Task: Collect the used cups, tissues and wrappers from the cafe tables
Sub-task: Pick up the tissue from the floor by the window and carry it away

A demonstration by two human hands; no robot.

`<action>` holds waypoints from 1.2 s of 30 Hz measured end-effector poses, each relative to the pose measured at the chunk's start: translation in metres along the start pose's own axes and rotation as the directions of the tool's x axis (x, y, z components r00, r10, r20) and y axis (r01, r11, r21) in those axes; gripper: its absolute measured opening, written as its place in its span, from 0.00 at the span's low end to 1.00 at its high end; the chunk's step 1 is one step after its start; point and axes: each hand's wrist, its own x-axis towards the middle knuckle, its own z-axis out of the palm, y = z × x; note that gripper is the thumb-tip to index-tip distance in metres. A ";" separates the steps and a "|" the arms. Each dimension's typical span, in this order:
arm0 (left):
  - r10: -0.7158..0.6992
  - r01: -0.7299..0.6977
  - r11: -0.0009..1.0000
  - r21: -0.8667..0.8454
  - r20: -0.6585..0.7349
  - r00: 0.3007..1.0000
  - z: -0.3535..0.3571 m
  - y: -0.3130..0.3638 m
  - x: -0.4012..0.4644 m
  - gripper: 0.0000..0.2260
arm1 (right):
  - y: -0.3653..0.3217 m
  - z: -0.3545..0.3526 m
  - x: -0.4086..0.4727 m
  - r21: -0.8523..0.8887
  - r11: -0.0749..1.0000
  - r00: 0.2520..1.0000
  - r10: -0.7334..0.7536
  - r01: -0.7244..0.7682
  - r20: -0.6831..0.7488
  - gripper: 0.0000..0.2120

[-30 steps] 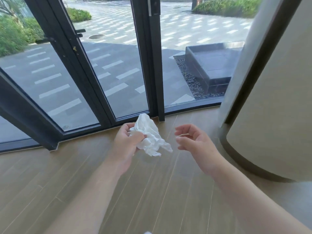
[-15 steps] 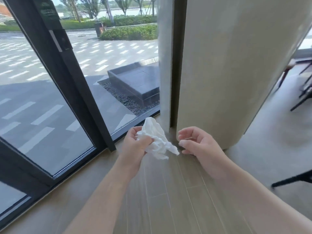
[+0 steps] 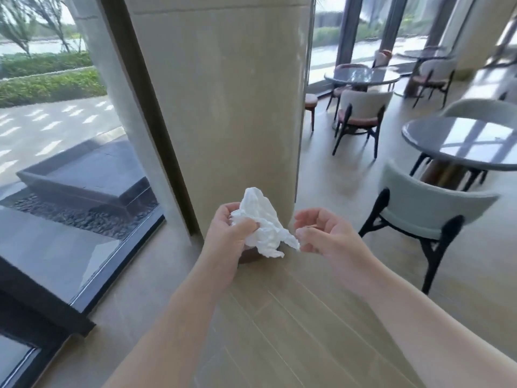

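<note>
**Inspector A:** Head view. State of the left hand?

**Inspector B:** Its grip is clamped on a crumpled white tissue, thumb pressed over the wad, fingers curled behind. The tissue is held in the air in front of a wide beige column, above the wooden floor.

**Inspector A:** And the right hand?

**Inspector B:** Palm up, fingers loosely curled, grip apart and holding nothing. One loose corner of the tissue reaches to its fingertips; whether they touch I cannot tell.

**Inspector A:** Surroundings?

**Inspector B:** Glass wall with dark frame to the left. To the right, a round grey counter with a pale upholstered chair just beside it; a second round counter farther back, chairs around it. That far region is blurred; items on its top cannot be made out.
</note>
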 end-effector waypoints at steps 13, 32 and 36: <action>-0.032 0.037 0.999 -0.010 0.311 0.950 0.260 -0.004 0.063 0.25 | -0.036 -0.234 -0.016 0.053 0.993 0.930 -0.077 0.103 -0.359 0.12; 0.008 -0.004 1.000 -0.008 0.632 0.775 0.616 -0.027 0.105 0.20 | -0.079 -0.551 -0.056 -0.008 0.983 0.687 -0.135 0.185 -0.714 0.10; 0.005 -0.004 1.000 -0.002 0.688 0.726 0.663 -0.043 0.133 0.20 | -0.076 -0.589 -0.047 -0.022 0.985 0.642 -0.129 0.172 -0.755 0.10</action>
